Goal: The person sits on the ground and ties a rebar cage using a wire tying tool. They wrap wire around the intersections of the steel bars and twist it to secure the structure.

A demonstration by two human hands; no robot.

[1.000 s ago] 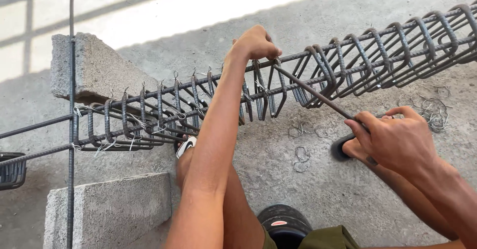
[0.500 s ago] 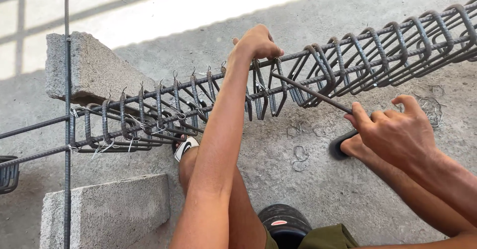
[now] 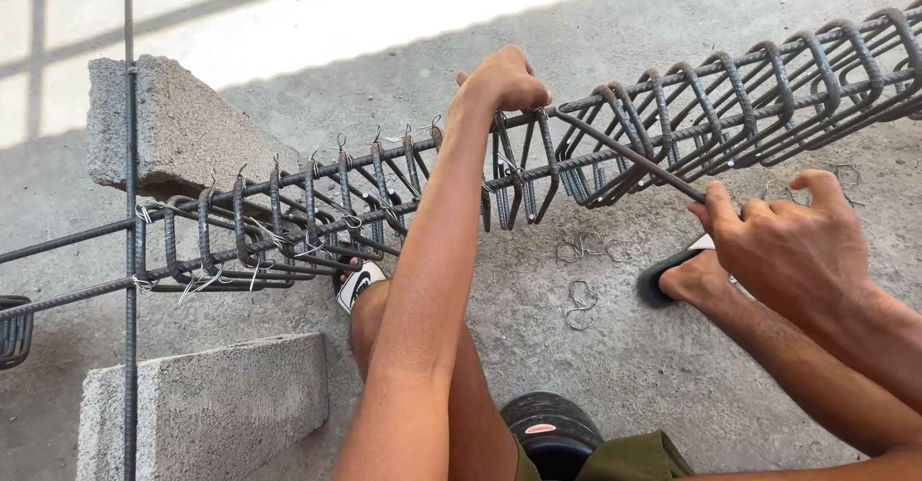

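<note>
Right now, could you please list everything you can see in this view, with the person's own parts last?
rebar cage: one, dark grey steel, running left to right across the middle, raised above the floor
tie hook tool: one, dark metal rod, from the cage to the right hand
concrete blocks: two, grey, far left, one behind and one in front of the cage
loose wire ties: several, grey, on the floor under the cage
concrete floor: grey, sunlit at the top
sandals: two, black, on the feet
left hand: gripping the cage's top bar
right hand: holding the tool's end
</note>
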